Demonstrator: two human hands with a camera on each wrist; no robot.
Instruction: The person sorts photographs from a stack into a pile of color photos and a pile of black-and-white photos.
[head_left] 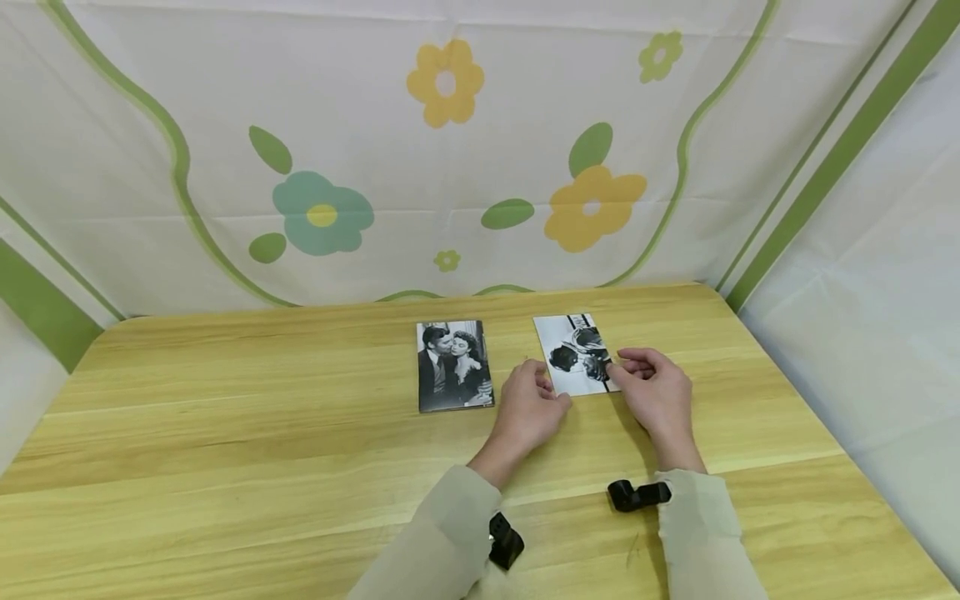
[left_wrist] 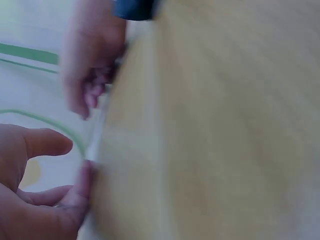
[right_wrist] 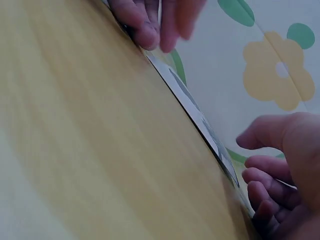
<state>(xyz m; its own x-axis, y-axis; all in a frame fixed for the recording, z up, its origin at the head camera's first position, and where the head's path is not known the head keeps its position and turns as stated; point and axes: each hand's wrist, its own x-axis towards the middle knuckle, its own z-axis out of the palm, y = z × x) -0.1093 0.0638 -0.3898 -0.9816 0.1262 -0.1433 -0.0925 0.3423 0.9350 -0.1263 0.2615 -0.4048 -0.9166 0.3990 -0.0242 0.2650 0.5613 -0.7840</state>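
A black-and-white photo card lies slightly turned on the wooden table, between the two hands. My left hand is at its left edge, thumb by the near left corner. In the left wrist view, that hand's thumb and fingers stand apart. On the other side, my right hand has its thumb at the card's right edge. Seen from the right wrist, the right hand has relaxed fingers with nothing pinched between them, and the card appears nearly edge-on.
Left of the hands lies a second black-and-white photo of a couple, its edge looking thick like a stack. The wooden table reaches back to a flower-printed cloth. Black wrist devices sit at both sleeves.
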